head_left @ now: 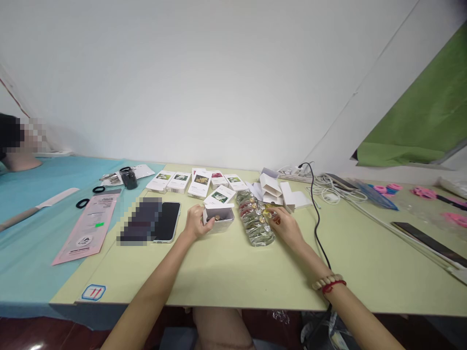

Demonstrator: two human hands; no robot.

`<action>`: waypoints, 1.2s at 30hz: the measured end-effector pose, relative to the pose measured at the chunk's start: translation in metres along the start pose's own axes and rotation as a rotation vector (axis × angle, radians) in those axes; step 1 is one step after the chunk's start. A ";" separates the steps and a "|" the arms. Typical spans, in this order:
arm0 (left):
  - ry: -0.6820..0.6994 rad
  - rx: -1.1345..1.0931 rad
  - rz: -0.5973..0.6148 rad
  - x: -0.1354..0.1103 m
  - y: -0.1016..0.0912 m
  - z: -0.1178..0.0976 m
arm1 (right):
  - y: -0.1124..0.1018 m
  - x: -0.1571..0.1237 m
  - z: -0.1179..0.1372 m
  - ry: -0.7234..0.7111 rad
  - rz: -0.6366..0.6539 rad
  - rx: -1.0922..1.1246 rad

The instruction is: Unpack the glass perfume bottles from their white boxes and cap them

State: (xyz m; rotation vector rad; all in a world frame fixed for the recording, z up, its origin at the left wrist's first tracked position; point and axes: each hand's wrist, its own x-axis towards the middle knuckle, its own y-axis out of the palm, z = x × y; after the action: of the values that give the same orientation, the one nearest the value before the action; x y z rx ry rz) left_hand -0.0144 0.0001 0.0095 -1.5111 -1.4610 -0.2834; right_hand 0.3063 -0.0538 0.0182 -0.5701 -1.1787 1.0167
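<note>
My left hand grips the side of a small open white box on the pale green table; something small and brown lies inside it. My right hand rests beside a heap of small glass vials with gold caps, its fingertips pinched on one vial at the heap's right edge. A bead bracelet and red string circle my right wrist.
Several white flower-printed boxes line the back, with folded white card inserts. A phone lies left of the box. A black cable runs past my right arm. A pink packet, dark jar and comb sit on blue cloth; a person sits far left.
</note>
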 end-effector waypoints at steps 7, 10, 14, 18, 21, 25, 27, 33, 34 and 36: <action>-0.006 0.014 -0.003 0.000 0.000 0.001 | 0.001 -0.004 0.003 0.070 -0.065 0.033; 0.003 0.011 -0.011 -0.001 0.001 0.003 | 0.003 -0.008 0.001 0.130 -0.054 -0.004; 0.018 0.007 -0.016 -0.001 0.002 0.005 | -0.006 -0.013 0.001 0.158 -0.066 -0.068; 0.009 0.017 -0.014 0.000 0.002 0.006 | -0.021 -0.016 -0.003 0.196 -0.030 -0.181; -0.005 0.027 -0.010 0.000 0.002 0.006 | -0.022 -0.016 -0.007 0.230 0.056 -0.120; -0.020 0.042 -0.021 0.000 0.002 0.006 | -0.013 -0.014 -0.007 0.195 0.033 0.062; -0.021 0.045 -0.031 0.000 0.002 0.006 | -0.012 -0.014 -0.007 0.151 -0.012 0.105; -0.027 0.023 -0.040 0.001 0.002 0.005 | -0.030 -0.021 -0.020 0.358 -0.059 -0.281; -0.030 0.016 -0.039 0.001 0.002 0.005 | -0.031 -0.021 -0.022 0.403 -0.041 -0.333; -0.035 0.001 -0.035 0.001 0.001 0.004 | -0.030 -0.021 -0.026 0.428 0.016 -0.335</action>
State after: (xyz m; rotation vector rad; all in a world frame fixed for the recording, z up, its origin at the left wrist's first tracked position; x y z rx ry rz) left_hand -0.0149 0.0042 0.0077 -1.4968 -1.5161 -0.2786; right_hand 0.3402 -0.0826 0.0246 -1.0085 -0.9627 0.6660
